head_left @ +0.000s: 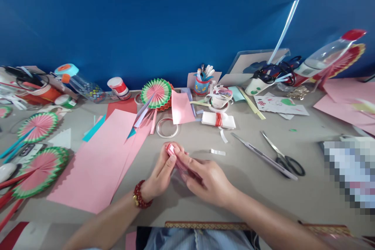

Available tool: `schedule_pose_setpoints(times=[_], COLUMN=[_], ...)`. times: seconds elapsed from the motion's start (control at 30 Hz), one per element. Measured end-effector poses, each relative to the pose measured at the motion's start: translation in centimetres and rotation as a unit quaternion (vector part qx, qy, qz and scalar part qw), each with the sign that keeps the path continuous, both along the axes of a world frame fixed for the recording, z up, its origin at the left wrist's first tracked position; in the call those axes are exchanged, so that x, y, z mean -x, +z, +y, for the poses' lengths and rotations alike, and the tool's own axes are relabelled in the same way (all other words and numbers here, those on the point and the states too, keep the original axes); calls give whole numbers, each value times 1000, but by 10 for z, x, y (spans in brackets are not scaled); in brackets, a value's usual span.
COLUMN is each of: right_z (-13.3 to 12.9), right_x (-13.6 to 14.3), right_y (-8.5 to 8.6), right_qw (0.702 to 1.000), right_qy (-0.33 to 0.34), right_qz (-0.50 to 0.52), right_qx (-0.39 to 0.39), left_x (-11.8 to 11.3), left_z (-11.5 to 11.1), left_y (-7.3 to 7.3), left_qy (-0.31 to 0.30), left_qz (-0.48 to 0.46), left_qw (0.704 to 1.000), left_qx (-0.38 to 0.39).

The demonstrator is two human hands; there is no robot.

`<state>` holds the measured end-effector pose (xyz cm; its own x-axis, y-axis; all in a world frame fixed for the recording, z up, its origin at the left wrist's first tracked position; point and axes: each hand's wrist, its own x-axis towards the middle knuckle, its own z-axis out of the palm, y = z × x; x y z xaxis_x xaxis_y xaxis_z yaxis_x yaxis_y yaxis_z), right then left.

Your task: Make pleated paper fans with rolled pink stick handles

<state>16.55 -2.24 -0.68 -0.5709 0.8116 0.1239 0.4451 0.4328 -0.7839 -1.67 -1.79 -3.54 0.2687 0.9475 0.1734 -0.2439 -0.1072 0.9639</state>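
Note:
Near the front middle of the table, my left hand [160, 177] is closed on a small folded pink paper [181, 163], its thumb and fingers at the upper end. My right hand [206, 179] is closed on the same paper from the right, fingertips touching its top and side. The paper looks pleated into a narrow strip, with a small white patch at its top end; much of it is hidden by my fingers. Just beyond my hands lies a roll of tape [166, 127]. A short white strip [218, 152] lies to the right of them.
Pink sheets [93, 160] lie on the left, beside green-edged paper fans [42, 172]. A craft knife [263, 155] and black-handled scissors [288, 164] lie on the right. Along the blue wall stand a pen cup [202, 86], a glue jar [118, 88] and a tilted bottle [325, 60].

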Motion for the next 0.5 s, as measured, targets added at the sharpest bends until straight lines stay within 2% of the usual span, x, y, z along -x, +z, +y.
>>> schedule_pose_setpoints(times=[0.23, 0.5], right_z=[-2, -2], right_x=[3, 2], right_y=[-6, -5], right_qw=[1000, 1000], right_qy=[-6, -6], right_qz=[3, 20], right_qx=[-17, 6], left_x=[-4, -3], left_z=[0, 0], left_y=[0, 3], left_qy=[24, 28], left_qz=[-2, 26], left_qw=[1000, 998], left_qx=[-19, -52])
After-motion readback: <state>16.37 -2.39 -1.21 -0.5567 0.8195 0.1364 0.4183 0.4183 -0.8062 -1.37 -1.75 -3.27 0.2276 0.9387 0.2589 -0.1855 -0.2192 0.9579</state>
